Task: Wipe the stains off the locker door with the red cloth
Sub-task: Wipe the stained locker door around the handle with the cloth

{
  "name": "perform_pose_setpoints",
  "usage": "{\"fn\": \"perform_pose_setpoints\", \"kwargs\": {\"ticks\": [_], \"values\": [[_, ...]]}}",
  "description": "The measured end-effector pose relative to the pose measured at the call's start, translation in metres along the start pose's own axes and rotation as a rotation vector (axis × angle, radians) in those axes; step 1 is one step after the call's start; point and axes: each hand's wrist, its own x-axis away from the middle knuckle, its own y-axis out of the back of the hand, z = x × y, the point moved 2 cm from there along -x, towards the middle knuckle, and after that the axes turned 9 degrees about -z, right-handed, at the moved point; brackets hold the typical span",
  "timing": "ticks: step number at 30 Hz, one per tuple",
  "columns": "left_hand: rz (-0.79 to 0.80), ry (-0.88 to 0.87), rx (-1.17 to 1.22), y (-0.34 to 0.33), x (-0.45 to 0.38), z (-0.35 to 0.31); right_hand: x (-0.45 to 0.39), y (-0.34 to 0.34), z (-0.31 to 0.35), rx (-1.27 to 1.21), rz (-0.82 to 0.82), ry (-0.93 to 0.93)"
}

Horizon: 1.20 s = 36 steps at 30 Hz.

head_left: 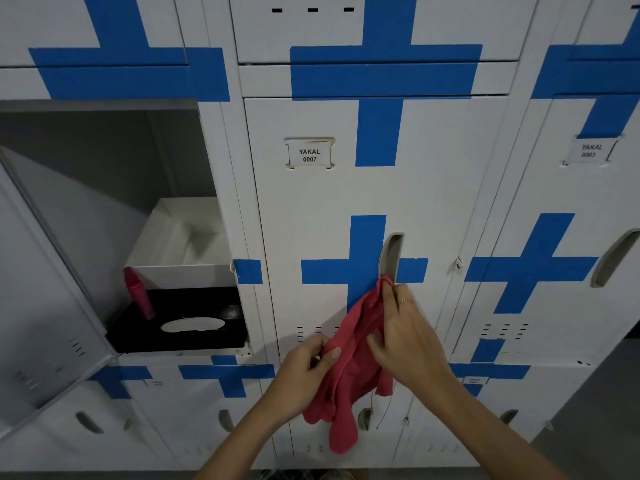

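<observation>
Directly ahead, you hold the red cloth [349, 368] bunched in front of the white locker door [329, 209] labelled YAKAL 0007; your left hand [304, 372] pinches its lower edge. Your right hand [405, 334] grips its top corner just below the door's recessed handle [391, 252].

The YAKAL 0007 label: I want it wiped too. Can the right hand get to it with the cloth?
Probably yes. The right hand holds the red cloth lower on that closed door, and nothing covers the YAKAL 0007 label.
</observation>
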Motion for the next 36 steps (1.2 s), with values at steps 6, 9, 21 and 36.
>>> {"fn": "perform_pose_setpoints", "kwargs": {"ticks": [6,9,21,36], "values": [[0.008,-0.001,0.006,0.0,-0.003,-0.004,-0.01,-0.003,0.006,0.077,0.07,-0.094],[0.009,-0.002,-0.019,0.002,-0.003,-0.004,-0.009,-0.006,0.005,0.07,0.071,-0.1],[0.02,0.015,-0.048,0.004,0.001,-0.008,-0.018,0.012,-0.025,-0.563,0.145,-0.12],[-0.041,-0.069,0.124,0.011,-0.004,-0.043,-0.036,0.033,-0.004,-0.594,-0.193,-0.008]]}}
